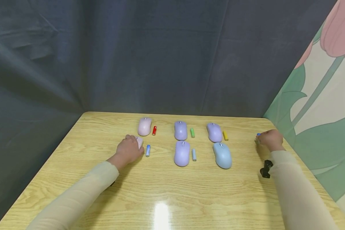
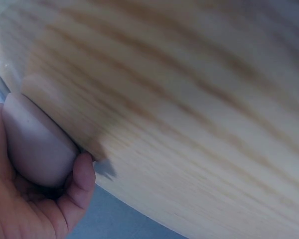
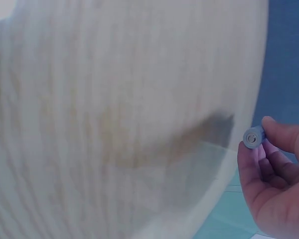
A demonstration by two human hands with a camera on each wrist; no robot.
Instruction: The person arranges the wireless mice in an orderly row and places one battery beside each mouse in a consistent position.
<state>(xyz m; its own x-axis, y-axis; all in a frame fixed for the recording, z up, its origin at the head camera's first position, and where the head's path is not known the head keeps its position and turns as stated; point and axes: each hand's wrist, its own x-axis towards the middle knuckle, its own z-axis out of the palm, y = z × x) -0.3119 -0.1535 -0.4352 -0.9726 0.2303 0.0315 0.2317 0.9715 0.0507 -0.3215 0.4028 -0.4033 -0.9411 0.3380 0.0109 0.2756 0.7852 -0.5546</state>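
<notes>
At the left of the table, my left hand point(image 1: 128, 149) grips a pale pink computer mouse point(image 1: 139, 141). The left wrist view shows fingers curled around the smooth shell of this mouse point(image 2: 37, 139), which sits at the tabletop. A blue battery point(image 1: 148, 150) lies just right of that hand. Over the table's right side, my right hand point(image 1: 271, 139) pinches a small battery point(image 1: 258, 134) with a blue end. In the right wrist view the battery point(image 3: 253, 137) is held between thumb and fingers, one round end facing the camera.
Behind stand a pink mouse point(image 1: 144, 126) beside a red battery point(image 1: 154, 130), and purple mice point(image 1: 180, 130) beside green point(image 1: 192, 132) and yellow batteries point(image 1: 225, 135). Nearer are a lavender mouse point(image 1: 182, 154), a light blue battery point(image 1: 194, 154) and a blue mouse point(image 1: 222, 156). A dark curtain point(image 1: 161, 64) backs the table.
</notes>
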